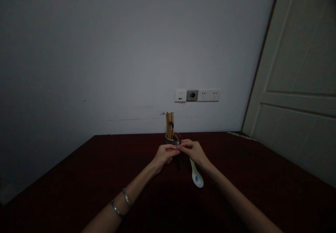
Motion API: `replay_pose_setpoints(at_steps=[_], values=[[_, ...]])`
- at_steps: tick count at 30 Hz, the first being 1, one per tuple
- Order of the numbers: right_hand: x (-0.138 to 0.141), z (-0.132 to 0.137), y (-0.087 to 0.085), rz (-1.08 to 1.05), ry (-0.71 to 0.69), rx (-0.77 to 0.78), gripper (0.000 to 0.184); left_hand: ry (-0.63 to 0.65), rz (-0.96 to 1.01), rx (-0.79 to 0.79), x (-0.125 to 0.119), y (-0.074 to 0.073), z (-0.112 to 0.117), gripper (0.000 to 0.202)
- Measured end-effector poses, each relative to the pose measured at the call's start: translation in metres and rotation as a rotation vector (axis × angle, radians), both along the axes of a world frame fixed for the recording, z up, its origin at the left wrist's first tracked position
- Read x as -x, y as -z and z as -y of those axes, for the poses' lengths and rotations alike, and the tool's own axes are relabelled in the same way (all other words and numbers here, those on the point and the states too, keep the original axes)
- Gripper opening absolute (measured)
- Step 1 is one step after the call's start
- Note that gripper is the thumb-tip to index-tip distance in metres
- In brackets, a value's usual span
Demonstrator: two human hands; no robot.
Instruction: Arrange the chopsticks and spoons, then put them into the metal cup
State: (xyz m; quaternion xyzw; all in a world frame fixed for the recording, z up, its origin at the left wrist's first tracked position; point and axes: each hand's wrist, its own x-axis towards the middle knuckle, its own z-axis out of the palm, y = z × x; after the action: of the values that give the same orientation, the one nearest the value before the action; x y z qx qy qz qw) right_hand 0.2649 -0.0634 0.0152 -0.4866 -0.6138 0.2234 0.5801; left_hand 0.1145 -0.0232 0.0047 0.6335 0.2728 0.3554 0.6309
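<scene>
My left hand (165, 153) and my right hand (193, 151) meet at the middle of the table, fingers pinched together. Between their fingertips is a shiny metal spoon (177, 137), its rounded bowl upward; the fingers cover its neck, and dim light obscures the handle. Right behind my hands stands a round holder (169, 141), partly hidden by them. Upright in it are several wooden chopsticks (168, 122) and a small metal spoon (171, 125). A white soup spoon (197, 179) with a blue mark lies below my right hand, its handle end close to that hand.
The dark red table (118, 163) reaches back to a grey wall (118, 51). Sockets and switches (196, 95) sit on the wall above the table. A pale panelled door (299, 86) stands at the right. A thin light strip (240, 135) lies near the far right corner.
</scene>
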Motion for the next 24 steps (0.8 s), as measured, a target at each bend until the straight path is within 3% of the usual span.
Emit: replay_pose_setpoints(at_steps=[7, 13, 19, 24], values=[[-0.008, -0.002, 0.000, -0.048, 0.072, 0.023, 0.026, 0.117, -0.010, 0.008, 0.015, 0.008, -0.021, 0.038], [-0.024, -0.033, -0.025, -0.206, 0.167, 0.030, 0.032, -0.125, -0.100, -0.047, 0.037, 0.026, -0.060, 0.036], [-0.034, -0.078, -0.062, -0.294, 0.247, -0.056, 0.034, -0.206, -0.137, -0.058, 0.050, 0.044, -0.077, 0.039], [-0.033, -0.103, -0.055, -0.247, 0.346, -0.047, 0.034, -0.234, -0.237, -0.070, 0.054, 0.056, -0.080, 0.039]])
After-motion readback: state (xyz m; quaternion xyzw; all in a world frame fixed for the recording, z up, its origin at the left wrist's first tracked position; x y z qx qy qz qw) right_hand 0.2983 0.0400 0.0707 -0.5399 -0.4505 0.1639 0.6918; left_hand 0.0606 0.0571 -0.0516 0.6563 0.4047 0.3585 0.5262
